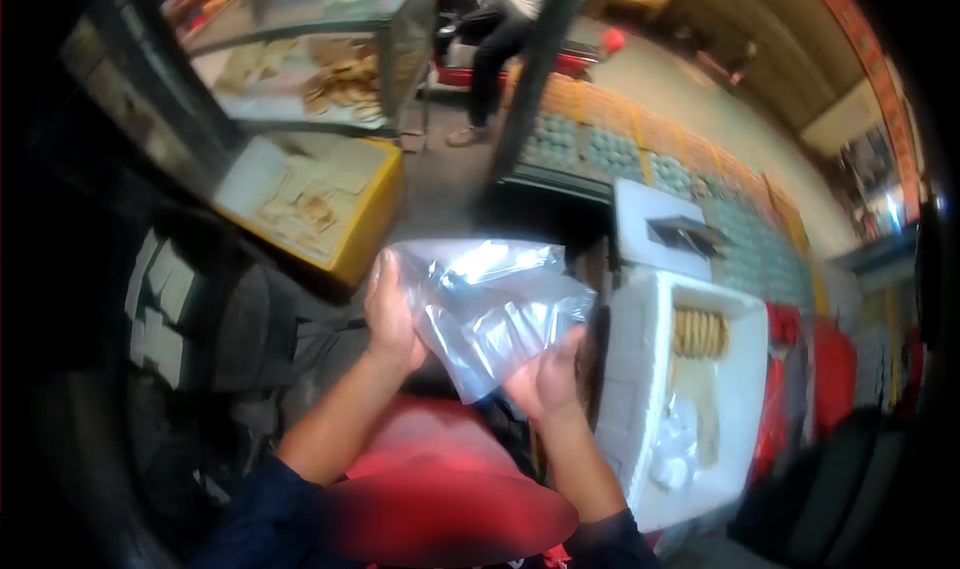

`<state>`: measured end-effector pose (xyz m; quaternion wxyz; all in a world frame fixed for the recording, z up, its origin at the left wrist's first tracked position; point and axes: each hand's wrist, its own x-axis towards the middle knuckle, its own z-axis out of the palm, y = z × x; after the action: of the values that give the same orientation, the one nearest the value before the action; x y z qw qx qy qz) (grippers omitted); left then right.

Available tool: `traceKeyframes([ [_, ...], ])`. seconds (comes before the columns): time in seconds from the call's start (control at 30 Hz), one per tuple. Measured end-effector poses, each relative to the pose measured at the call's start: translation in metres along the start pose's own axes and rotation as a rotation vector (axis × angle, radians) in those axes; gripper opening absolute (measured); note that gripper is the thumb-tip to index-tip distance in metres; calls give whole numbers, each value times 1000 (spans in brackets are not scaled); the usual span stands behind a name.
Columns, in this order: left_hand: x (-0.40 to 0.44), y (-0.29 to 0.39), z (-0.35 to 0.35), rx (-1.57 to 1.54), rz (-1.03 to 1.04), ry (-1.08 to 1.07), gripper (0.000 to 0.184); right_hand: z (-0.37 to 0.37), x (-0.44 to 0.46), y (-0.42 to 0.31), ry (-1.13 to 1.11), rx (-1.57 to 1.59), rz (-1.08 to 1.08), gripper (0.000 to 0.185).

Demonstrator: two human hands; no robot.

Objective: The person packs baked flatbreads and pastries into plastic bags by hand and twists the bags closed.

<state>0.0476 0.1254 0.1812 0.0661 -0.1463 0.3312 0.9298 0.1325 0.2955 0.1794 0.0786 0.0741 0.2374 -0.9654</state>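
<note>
Both hands are on the plastic now: the left hand (392, 314) is partly curled, thumb up, gripping the left edge of a clear plastic bag (495, 304), while the right hand (552, 374), half closed, has the lower right edge between thumb and fingers. The bag is up in the air in front of the body, spread wide between them, glossy and creased (whether its mouth is parted, I cannot tell from here).

So where do we stand? The bag is picked up and spread, and that much is done; no food shows inside it, so by my reading any filling is undone, and this looks like an early stage.

Moving outward, to the right there's the white foam box (640, 369), with a row of round pastries (700, 333) at its far end and a crumpled white bag (675, 444) nearer. Out to the left, the yellow-sided box (372, 224) carries flat breads (310, 199), and beyond it a glass display case (400, 49) holds browned pieces (345, 84). Farther right, rows of what look like blue-green eggs (615, 154) line the stall; past them all, a person (500, 39) sits in the background.
</note>
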Motion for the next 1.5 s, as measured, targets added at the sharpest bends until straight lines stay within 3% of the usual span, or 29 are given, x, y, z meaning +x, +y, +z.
traceKeyframes([
  [0.03, 1, 11, -21, -20, 25, 26, 32, 6, 17, 7, 52, 34, -17, 73],
  [0.1, 3, 28, -61, -47, 112, 155, 32, 34, 50, 20, 256, -490, -7, 38],
  [0.13, 1, 38, -79, -49, 98, 223, 30, 34, 69, 39, 339, -447, -103, 15],
  [0.23, 15, 27, -208, -14, -210, 9, 28, 68, 113, 76, 271, -893, -310, 14],
  [0.27, 21, 26, -225, -48, -201, 29, 28, 76, 125, 85, 256, -922, -285, 14],
  [0.33, 31, 34, -251, 659, 163, 281, 37, 88, 144, 102, 170, -1528, -43, 25],
  [0.37, 24, 80, -223, 869, 273, 147, 54, 85, 152, 119, 40, -1510, -123, 28],
  [0.4, 27, 111, -206, 1026, 540, -92, 65, 87, 158, 132, -82, -1509, -86, 28],
  [0.47, 41, 161, -171, 1210, 842, -410, 79, 97, 169, 156, -235, -1505, -17, 29],
  [0.5, 47, 172, -160, 1323, 855, -371, 75, 105, 171, 168, -170, -1459, 13, 22],
  [0.57, 69, 174, -173, 1284, 563, -414, 60, 134, 183, 178, -107, -1478, 3, 20],
  [0.6, 75, 173, -179, 1134, 639, -302, 39, 134, 189, 174, -32, -1446, 81, 22],
  [0.63, 81, 174, -192, 1125, 643, -293, 39, 131, 195, 171, 48, -1411, 155, 25],
  [0.67, 84, 177, -209, 1085, 579, -273, 31, 130, 201, 174, -29, -1456, 28, 28],
  [0.73, 87, 182, -238, 965, 451, -183, 22, 131, 208, 178, -56, -1532, 129, 29],
  [0.83, 99, 187, -282, 730, 73, 49, 22, 142, 227, 195, -100, -1530, 225, 27],
  [0.9, 98, 196, -283, 949, 331, 235, 23, 147, 245, 206, -197, -1609, 173, 22],
  [0.93, 93, 212, -274, 972, 288, 173, 39, 145, 254, 209, -224, -1598, 200, 19],
  [0.97, 92, 227, -260, 975, 281, 180, 39, 144, 262, 212, -226, -1593, 209, 19],
  [1.03, 98, 243, -227, 1310, 662, -170, 61, 143, 277, 218, -281, -1549, 286, 18],
  [1.07, 104, 233, -222, 1263, 590, -218, 72, 145, 282, 223, -293, -1458, 273, 20],
  [1.1, 117, 217, -226, 1171, 498, -218, 54, 147, 288, 220, -325, -1450, 289, 20],
  [1.17, 133, 195, -232, 1079, 435, -114, 31, 146, 309, 216, -410, -1571, 327, 24],
  [1.23, 146, 179, -228, 597, 346, 3, 16, 137, 325, 216, -345, -1435, 281, 30],
  [1.27, 150, 190, -224, 646, 446, 102, 15, 134, 334, 213, -333, -1417, 310, 31],
  [1.37, 180, 159, -246, 137, 547, 462, 23, 106, 375, 201, -279, -1227, 363, 32],
  [1.43, 180, 152, -280, 194, 560, 675, 31, 103, 400, 188, -309, -1269, 428, 29],
  [1.5, 182, 141, -298, 663, 787, 994, 43, 105, 418, 190, -429, -1275, 423, 27],
])
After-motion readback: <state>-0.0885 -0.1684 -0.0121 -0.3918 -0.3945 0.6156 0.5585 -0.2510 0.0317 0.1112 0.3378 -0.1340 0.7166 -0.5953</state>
